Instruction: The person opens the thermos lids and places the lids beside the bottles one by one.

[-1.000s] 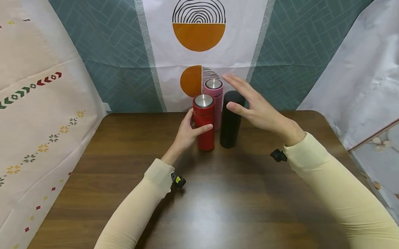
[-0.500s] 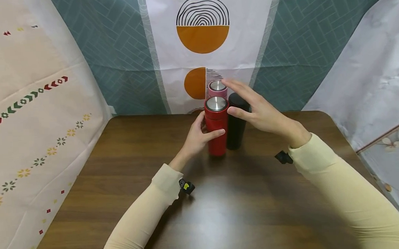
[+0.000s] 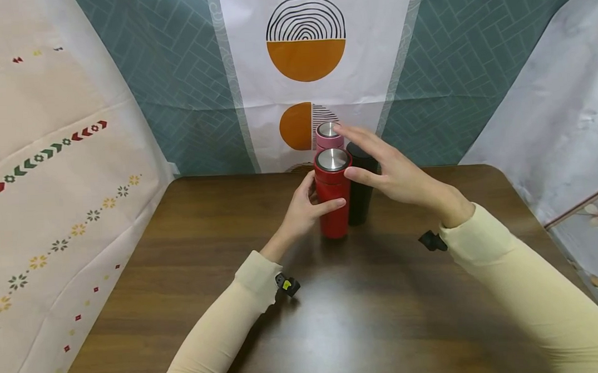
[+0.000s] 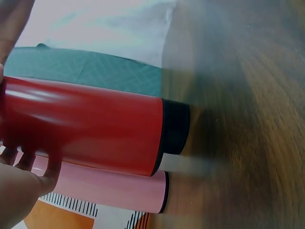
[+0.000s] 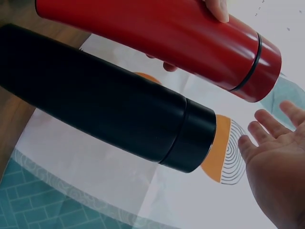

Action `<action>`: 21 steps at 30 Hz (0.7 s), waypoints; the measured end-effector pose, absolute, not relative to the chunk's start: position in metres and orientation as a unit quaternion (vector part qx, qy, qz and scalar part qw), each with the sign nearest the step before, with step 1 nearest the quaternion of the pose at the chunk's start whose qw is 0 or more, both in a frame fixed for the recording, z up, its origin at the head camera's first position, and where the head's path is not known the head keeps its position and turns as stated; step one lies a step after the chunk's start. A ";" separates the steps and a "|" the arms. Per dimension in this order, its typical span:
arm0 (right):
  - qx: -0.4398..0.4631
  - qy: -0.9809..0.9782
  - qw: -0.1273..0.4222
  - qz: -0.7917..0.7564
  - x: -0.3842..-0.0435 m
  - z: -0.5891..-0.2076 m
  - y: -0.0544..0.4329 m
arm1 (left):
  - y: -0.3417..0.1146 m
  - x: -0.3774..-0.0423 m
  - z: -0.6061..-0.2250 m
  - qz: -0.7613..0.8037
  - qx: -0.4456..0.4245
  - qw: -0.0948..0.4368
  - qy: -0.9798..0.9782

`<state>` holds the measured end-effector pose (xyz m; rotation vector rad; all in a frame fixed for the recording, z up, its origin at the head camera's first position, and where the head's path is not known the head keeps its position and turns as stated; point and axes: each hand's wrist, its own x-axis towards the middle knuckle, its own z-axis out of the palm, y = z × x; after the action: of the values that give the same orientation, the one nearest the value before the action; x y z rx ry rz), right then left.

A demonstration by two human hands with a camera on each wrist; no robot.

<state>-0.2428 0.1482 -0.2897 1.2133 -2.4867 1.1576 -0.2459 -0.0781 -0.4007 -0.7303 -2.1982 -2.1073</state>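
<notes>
Fingers and thumb of my left hand [image 3: 300,211] wrap around a red thermos bottle [image 3: 333,225] with a silver-topped lid, held upright. Behind it stands a pink thermos bottle [image 3: 330,143], mostly hidden in the head view; more of its side [image 4: 114,186] shows in the left wrist view. To the right is a black thermos bottle [image 3: 362,195], seen nearly full length [image 5: 105,102] in the right wrist view. My right hand [image 3: 401,173] holds nothing, its fingers extended over the black bottle, thumb tip beside the red lid and fingertips overlapping the pink lid in the head view.
The brown wooden table [image 3: 205,229] runs under the bottles, its far edge just behind them. A patterned cloth [image 3: 305,91] hangs behind it, and pale cloths [image 3: 53,180] close off both sides. Each wrist carries a small black camera [image 3: 288,285].
My left hand and the red bottle have moved right and nearer, so the red bottle now covers more of the pink and black bottles. My right hand stays extended near the lids.
</notes>
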 end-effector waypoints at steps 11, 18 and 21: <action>0.370 -0.822 0.047 0.430 -0.234 -0.297 0.152 | -0.074 -0.238 -0.398 -0.663 -0.236 0.005 -0.710; 0.370 -0.789 0.008 0.491 -0.231 -0.301 0.154 | -0.071 -0.234 -0.396 -0.664 -0.247 0.000 -0.706; 0.371 -0.779 0.000 0.505 -0.229 -0.302 0.154 | -0.070 -0.233 -0.397 -0.663 -0.249 -0.003 -0.706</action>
<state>-0.2294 0.1544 -0.3021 1.1654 -2.4493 1.5864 -0.2327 -0.0700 -0.3970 -0.7827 -2.2227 -2.0856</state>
